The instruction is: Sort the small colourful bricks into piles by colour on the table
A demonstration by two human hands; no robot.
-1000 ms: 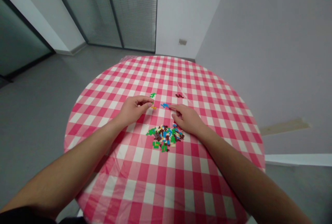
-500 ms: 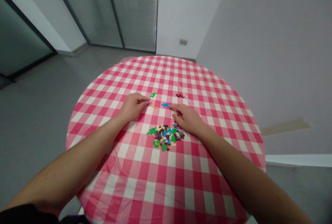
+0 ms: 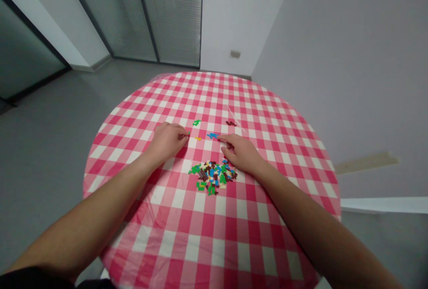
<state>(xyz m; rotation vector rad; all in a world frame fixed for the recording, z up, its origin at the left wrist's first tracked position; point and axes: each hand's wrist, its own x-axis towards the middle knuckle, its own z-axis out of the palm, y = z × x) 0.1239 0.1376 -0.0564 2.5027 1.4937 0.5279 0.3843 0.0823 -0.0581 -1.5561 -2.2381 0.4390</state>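
Note:
My left hand (image 3: 169, 139) is pinched on a small green building brick (image 3: 189, 133), mostly covered by the fingertips. Just right of it lie a few yellow bricks (image 3: 198, 138), with a small group of green bricks (image 3: 197, 122) behind them. My right hand (image 3: 243, 151) has its index finger stretched to the edge of a group of blue bricks (image 3: 212, 135), the thumb held apart below. I see nothing in its grip. A mixed pile of green, blue, brown, white and yellow bricks (image 3: 214, 176) spreads nearer to me, between the forearms.
Dark brown bricks (image 3: 230, 123) sit behind the blue group. Everything rests on a round table with a red and white checked cloth (image 3: 207, 235). A wall (image 3: 361, 66) stands to the right, and glass panels (image 3: 174, 17) are beyond the table.
My left hand has drawn back slightly to the left and down, and a green brick now shows at its fingertips. My right hand stays at the blue bricks.

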